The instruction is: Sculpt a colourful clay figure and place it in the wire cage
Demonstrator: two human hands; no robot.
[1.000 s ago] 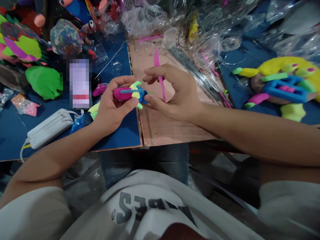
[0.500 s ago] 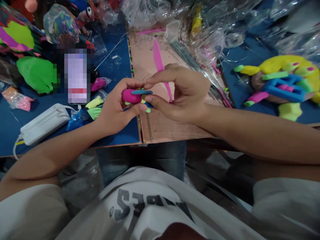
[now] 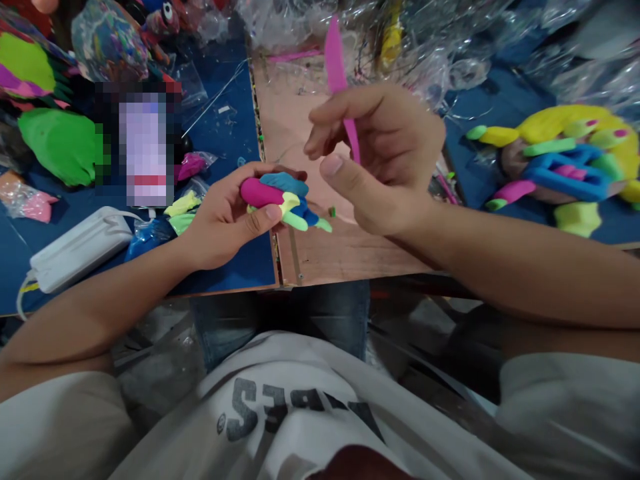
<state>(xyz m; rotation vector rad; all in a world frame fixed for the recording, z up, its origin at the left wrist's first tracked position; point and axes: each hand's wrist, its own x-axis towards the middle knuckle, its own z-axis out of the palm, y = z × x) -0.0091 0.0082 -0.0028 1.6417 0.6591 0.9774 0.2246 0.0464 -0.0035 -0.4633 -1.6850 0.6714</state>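
Plainly, a clay figure (image 3: 270,193) in the left hand (image 3: 220,223), a pink tool (image 3: 335,63) in the right hand (image 3: 395,160).
The left's thumb and fingers grasp the figure over the bench (image 3: 350,257); the right's fingers hold the tool near it — thumb tip apart from forefinger — with a yellow-topped clay piece (image 3: 565,163) farther right.

A craft workshop, by the look of it: a pink modelling tool (image 3: 335,60) is out over the tabletop (image 3: 240,265), a yellow and blue clay-like figure (image 3: 563,160) lies toward its right edge, a green piece (image 3: 57,145) toward its left edge, a bagged blue lump (image 3: 149,239) nearer the front edge, and crumpled clear plastic (image 3: 290,23) toward the far edge
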